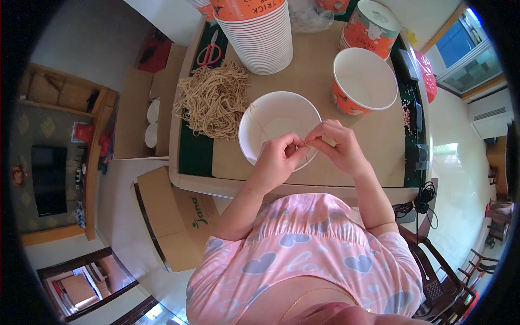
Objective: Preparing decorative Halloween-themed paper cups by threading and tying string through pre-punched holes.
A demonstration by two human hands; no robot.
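Note:
A white paper bucket stands mouth up on the table just in front of me. Over its near right rim, my left hand and my right hand meet with fingers pinched. Between them they grip a thin tan string, which runs across the bucket's mouth to its far left rim. The exact spot where the fingertips join is partly hidden. To the left of the bucket lies a large loose heap of tan string. Right of it stands an orange bucket with a white inside.
A tall stack of nested buckets rises at the back, beside red-handled scissors. More buckets stand at the back right. Black devices and a cable coil line the right edge. Cardboard boxes are on the left.

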